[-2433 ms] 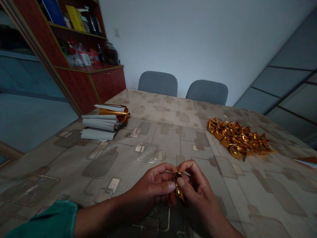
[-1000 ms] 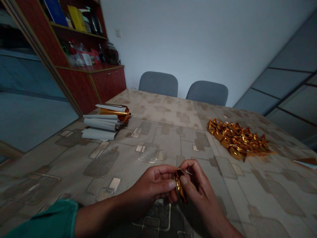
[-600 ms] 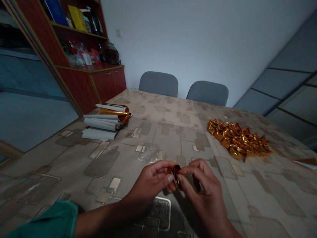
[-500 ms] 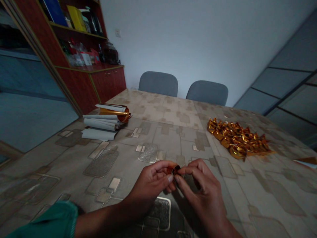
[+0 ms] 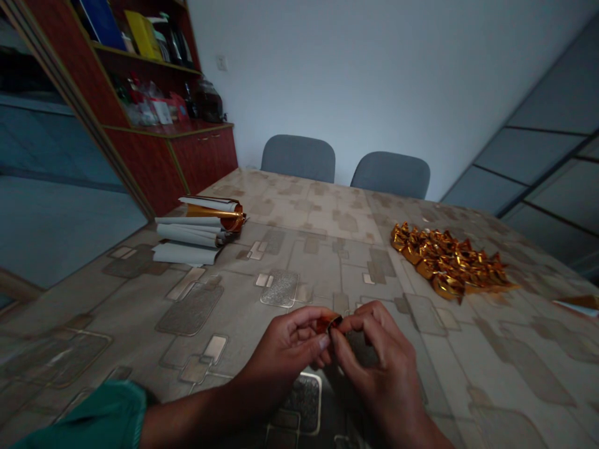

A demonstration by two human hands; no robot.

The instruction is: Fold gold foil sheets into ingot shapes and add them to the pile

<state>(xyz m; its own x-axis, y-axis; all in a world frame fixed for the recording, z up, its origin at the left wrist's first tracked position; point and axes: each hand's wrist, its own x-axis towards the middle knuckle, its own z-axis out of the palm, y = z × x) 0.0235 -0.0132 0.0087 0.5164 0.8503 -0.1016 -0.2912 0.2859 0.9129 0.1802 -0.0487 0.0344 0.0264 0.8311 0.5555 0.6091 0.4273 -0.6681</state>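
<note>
A small piece of folded gold foil paper (image 5: 330,322) is held between my two hands above the near part of the table. My left hand (image 5: 294,340) cups it from the left, fingers curled behind and thumb in front. From the other side my right hand (image 5: 381,355) pinches its right edge between thumb and fingertips. Much of the piece is hidden by the fingers. Over to the right lies a cluster of folded gold foil shapes (image 5: 447,255). At the left sits a stack of curled foil paper sheets (image 5: 191,231), pale backs and gold faces showing.
The table (image 5: 322,262) wears a patterned cloth. Two grey chairs (image 5: 298,157) stand at its far side. One more foil sheet (image 5: 580,304) lies at the right edge. A red cabinet (image 5: 206,153) with shelved items stands back left.
The foil piece has tilted a little between my fingers, and more of its gold side shows. Both hands stay in nearly the same place.
</note>
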